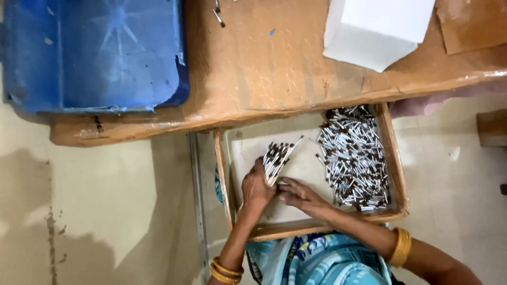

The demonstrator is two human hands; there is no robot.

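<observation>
Your left hand grips a bundle of white dark-tipped sticks over the wooden tray, long axis slanting up-right, dark tips outward. Your right hand rests half-curled beside it, holding nothing visible.

We see our two forearms bare, with no sleeves. Our left wrist carries a stack of gold bangles, thin rings set close together. Our right forearm wears one broader gold bangle. Below lies our garment, turquoise cloth printed with blue, white and yellow patterns.
</observation>
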